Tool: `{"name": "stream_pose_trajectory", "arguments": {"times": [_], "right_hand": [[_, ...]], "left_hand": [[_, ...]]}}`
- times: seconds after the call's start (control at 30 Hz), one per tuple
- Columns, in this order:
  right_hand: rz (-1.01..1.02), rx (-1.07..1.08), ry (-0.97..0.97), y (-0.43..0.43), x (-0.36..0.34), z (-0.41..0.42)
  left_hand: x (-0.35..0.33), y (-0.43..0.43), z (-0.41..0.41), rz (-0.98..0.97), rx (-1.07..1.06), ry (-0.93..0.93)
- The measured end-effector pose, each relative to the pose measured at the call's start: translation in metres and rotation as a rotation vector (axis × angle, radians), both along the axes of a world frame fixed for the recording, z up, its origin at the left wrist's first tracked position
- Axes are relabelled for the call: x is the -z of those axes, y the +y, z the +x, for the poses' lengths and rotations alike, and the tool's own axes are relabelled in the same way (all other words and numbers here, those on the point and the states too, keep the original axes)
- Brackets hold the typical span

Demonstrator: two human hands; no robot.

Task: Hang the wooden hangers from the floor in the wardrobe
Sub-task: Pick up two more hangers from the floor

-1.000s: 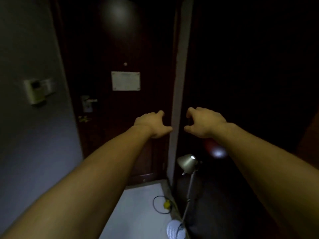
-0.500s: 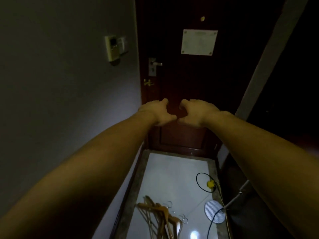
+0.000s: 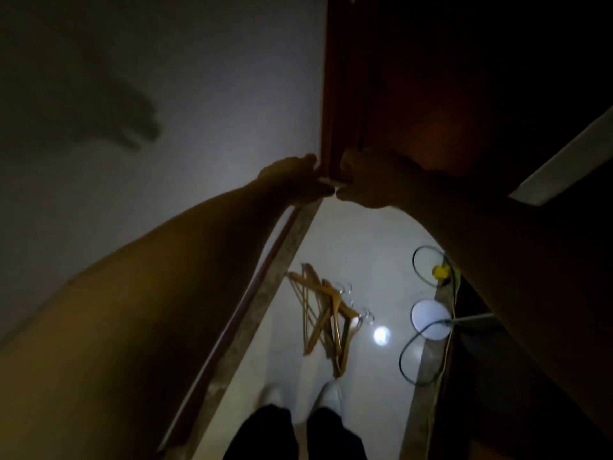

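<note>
Both grips, left hand (image 3: 292, 180) and right hand (image 3: 371, 180), are hovering empty (loosely curled); reaching down for the wooden hangers (image 3: 326, 313) is coming next.

A loose heap of light wooden hangers (image 3: 323, 313) with metal hooks lies overlapping on the pale floor (image 3: 351, 240), near the wall's edge.

Left hand (image 3: 292, 180): fingers in deep shadow, grip unreadable.
Right hand (image 3: 371, 180): likewise dark.
Wooden hangers (image 3: 326, 313): overlapping pile, count unclear.
Legs (image 3: 295, 433): cut by bottom edge.
</note>
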State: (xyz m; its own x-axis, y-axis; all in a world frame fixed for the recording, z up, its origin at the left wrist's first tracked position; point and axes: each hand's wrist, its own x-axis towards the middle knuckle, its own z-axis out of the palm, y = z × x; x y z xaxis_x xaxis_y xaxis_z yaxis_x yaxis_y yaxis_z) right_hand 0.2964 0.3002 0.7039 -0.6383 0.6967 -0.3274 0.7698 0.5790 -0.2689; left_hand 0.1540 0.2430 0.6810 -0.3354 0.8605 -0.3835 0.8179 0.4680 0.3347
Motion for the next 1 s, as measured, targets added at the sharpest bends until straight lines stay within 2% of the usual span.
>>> {"name": "stream_pose_trajectory", "arguments": {"times": [0.27, 0.63, 1.0], "right_hand": [[-0.183, 0.035, -0.145, 0.002, 0.145, -0.01], [-0.451, 0.12, -0.204, -0.015, 0.33, -0.02], [-0.703, 0.26, -0.272, -0.052, 0.511, -0.002]], "left_hand": [[0.136, -0.002, -0.012, -0.192, 0.008, -0.062], [0.297, -0.02, -0.014, -0.452, 0.031, -0.23], [0.47, -0.046, 0.001, -0.63, 0.187, -0.156]]}}
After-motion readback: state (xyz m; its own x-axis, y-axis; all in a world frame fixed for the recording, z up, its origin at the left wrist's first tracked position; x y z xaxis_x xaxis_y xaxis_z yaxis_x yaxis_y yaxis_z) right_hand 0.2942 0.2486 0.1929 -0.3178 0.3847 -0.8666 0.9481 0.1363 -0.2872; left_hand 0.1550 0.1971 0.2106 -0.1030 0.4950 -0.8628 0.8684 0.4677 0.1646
